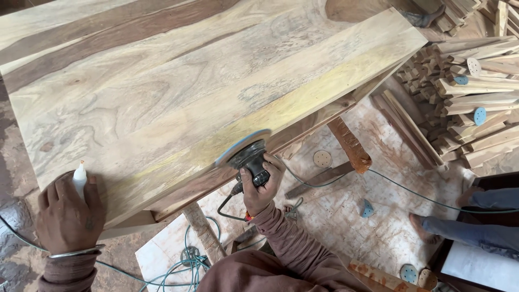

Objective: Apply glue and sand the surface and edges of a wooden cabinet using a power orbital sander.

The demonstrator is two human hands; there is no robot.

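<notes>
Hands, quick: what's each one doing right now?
Left hand: closed around a small white bottle.
Right hand: gripping the disc sander on the wooden panel.

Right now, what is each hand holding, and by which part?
Right hand grips the sander by its black body. Left hand holds a small white bottle around its lower part.

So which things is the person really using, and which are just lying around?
In use:
- big pale wooden tabletop
- black round-disc power sander, gripped by right hand
- small white bottle, under left hand

Lying about:
- stacked cut wooden pieces
- used round sanding discs
- coiled green cable
</notes>
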